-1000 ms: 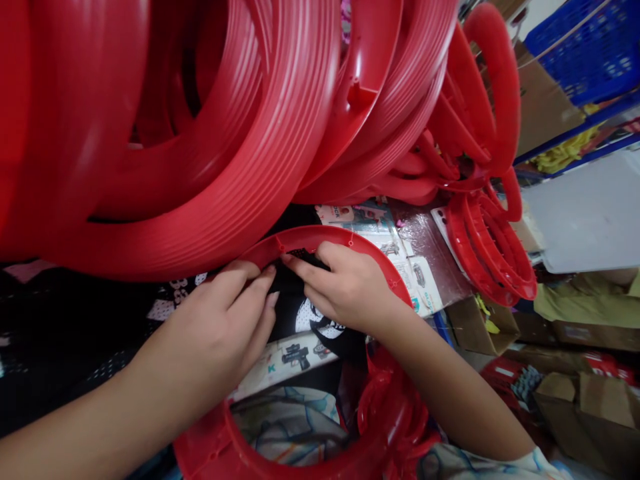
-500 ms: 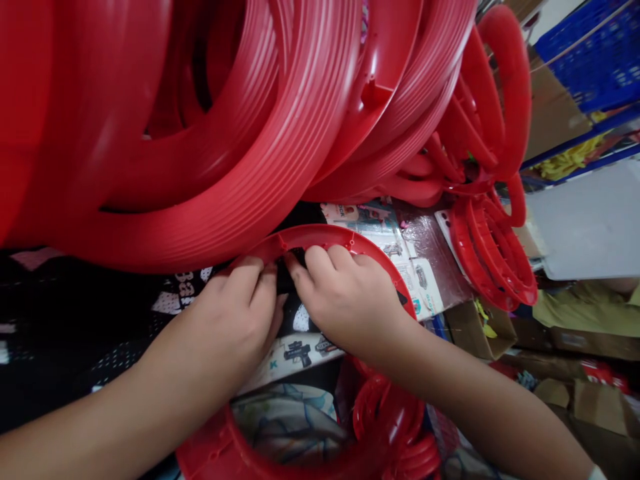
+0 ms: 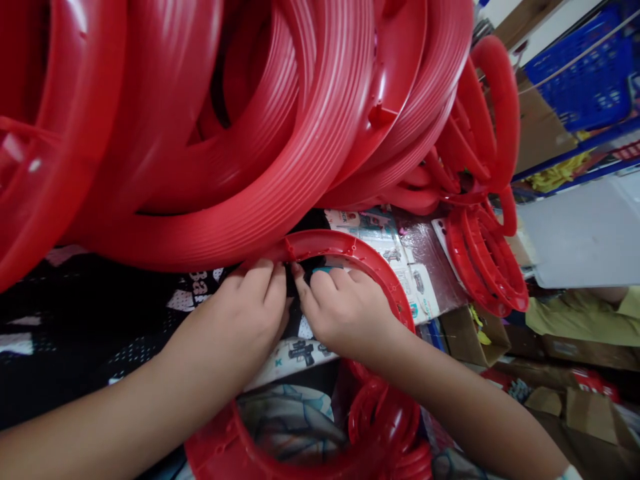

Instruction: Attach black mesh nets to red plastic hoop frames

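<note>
A hollow red plastic ring lies with its open, ribbed side up, small posts standing in its channel. On its far left part, my left hand is closed, with the fingertips tucked out of sight at the inner edge. Just right of it, my right hand is curled, one fingertip at the ring's inner rim near a cross rib; its other fingertips are hidden. Beneath the ring are black printed cloth and a printed card sheet.
Large grooved red rings are heaped right behind my hands. More red rings stand at the right, and another red ring lies close to me. Cardboard boxes, a blue crate and a person's yellow garment are farther right.
My right hand has drawn slightly toward me, baring more of the ring's channel. My left hand stays at the rim. The whole view has shifted a little.
</note>
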